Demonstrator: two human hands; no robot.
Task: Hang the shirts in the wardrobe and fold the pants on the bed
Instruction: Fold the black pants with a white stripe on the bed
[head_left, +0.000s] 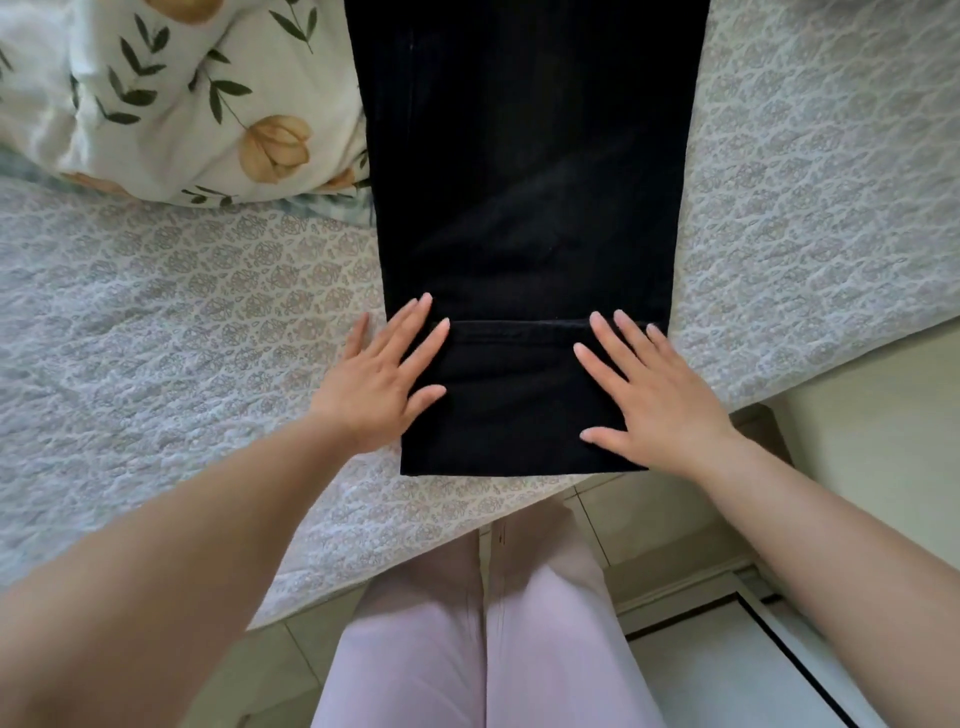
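Now, the bed (156, 312) fills the view under a quilted cover, and the black pants (524, 156) lie lengthwise down its middle, running out of view at the far end. Their near end is turned back over itself, with the fold just by the bed's near edge. A floral pillow (171, 93) sits far left, touching the pants' side. The left hand (379, 384) lies flat, fingers spread, across the flap's left edge. The right hand (654, 400) lies flat and spread on the flap's right side, gripping nothing.

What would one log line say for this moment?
step: folding pants | left hand: flat on pants | right hand: flat on pants | pants: black, near end folded over | surface: bed
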